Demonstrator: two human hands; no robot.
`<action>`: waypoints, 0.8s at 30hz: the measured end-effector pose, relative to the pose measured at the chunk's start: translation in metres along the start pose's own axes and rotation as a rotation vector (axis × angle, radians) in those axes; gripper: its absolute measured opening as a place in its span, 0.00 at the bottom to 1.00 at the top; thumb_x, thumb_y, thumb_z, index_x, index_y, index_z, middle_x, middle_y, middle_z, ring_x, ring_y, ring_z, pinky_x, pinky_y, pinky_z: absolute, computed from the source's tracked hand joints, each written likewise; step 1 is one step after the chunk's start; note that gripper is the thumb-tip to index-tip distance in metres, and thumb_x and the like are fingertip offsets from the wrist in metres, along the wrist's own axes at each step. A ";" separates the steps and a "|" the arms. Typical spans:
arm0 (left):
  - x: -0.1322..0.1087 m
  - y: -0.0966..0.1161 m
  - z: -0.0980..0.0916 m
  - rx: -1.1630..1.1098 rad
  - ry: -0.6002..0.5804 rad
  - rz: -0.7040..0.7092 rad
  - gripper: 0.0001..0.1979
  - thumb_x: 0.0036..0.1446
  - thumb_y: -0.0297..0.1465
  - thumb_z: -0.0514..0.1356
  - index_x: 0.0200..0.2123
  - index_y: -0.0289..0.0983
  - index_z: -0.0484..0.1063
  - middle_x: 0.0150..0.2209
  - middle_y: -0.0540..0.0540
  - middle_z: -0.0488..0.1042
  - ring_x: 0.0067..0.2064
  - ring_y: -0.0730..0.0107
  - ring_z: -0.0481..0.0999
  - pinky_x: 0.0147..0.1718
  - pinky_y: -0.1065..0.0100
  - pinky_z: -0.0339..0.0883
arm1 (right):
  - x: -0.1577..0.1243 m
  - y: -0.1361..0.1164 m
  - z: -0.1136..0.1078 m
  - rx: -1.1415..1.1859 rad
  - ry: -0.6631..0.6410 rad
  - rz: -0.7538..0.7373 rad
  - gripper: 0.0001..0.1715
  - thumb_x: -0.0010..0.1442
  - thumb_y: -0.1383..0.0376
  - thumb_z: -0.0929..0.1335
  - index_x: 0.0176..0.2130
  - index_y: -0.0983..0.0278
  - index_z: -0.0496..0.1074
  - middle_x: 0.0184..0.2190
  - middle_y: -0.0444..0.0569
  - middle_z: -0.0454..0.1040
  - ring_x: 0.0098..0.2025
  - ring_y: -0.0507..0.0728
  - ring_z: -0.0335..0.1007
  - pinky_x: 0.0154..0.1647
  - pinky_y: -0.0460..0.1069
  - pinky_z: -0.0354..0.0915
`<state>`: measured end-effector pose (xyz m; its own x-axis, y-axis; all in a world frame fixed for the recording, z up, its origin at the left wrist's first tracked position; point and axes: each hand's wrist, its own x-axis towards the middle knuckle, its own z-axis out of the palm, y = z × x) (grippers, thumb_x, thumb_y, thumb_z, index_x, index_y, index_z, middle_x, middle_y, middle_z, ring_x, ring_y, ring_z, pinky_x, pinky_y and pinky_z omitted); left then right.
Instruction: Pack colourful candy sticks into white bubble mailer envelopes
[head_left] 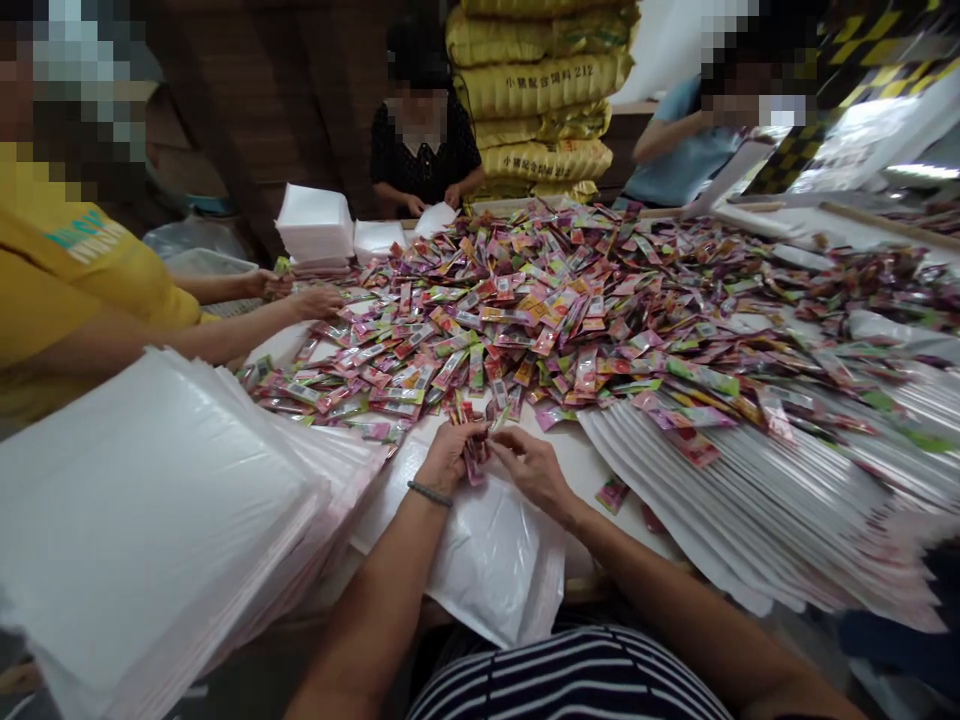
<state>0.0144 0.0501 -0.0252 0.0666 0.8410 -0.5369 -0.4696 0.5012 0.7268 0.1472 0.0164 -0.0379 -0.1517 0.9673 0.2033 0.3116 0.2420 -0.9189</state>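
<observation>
My left hand [448, 452], with a dark bracelet at the wrist, is closed around several small red and pink packets [472, 462]. Close beside it, my right hand [529, 465] has its thumb and fingers pinched at the edge of the bunch; whether a packet is between its fingertips is too small to make out. Both hands are over a white padded mailer [487, 545] at the table's near edge. Just beyond them spreads a large heap of colourful small packets [525, 290].
Stacks of white mailers flank me, one at left [150, 480] and a fanned one at right [720, 500]. A co-worker in a yellow shirt [97, 270] reaches into the heap from the left. Two more people work at the far side, near stacked yellow sacks [540, 90].
</observation>
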 end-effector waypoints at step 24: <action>0.000 0.033 -0.024 -0.279 0.237 0.193 0.07 0.48 0.22 0.60 0.22 0.35 0.65 0.14 0.54 0.67 0.14 0.78 0.66 0.15 0.75 0.62 | 0.069 0.017 -0.011 -0.709 -0.298 0.037 0.23 0.56 0.74 0.64 0.49 0.60 0.76 0.45 0.47 0.79 0.46 0.54 0.72 0.46 0.45 0.62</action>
<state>-0.0224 0.0616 -0.0109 -0.2351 0.8275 -0.5098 -0.6762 0.2375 0.6974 0.1527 0.0878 -0.0356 -0.3444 0.9387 -0.0154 0.8329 0.2979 -0.4664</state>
